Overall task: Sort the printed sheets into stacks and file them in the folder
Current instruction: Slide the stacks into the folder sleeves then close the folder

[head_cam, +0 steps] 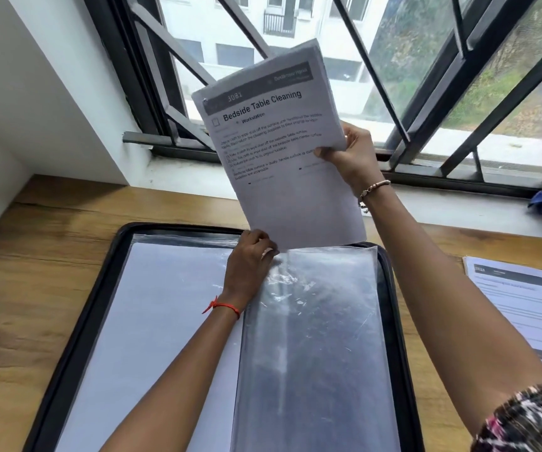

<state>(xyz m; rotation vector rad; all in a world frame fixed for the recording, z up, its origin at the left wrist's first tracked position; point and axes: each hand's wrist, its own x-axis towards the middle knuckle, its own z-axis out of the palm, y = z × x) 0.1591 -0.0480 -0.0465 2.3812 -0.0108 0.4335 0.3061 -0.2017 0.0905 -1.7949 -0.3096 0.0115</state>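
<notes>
Fingers (325, 153) of the right hand (356, 154) pinch one stack of sheets (276, 141) upright above the open folder (178, 227).
Its thumb lies on the printed face at the stack's 3 o'clock edge, the other fingers behind; the top page is headed "Bedside Table Cleaning". Left hand (251, 256) fingers curl at the stack's lower corner, at the right sleeve's (315, 321) mouth; paper or plastic, I cannot tell which they pinch. One black, round-cornered folder lies flat on the wooden counter (35, 256), showing two clear sleeves: the left sleeve (165, 321) holds white paper, the right is glossy and creased. A second stack (524, 314) lies on the counter at 3 o'clock.
</notes>
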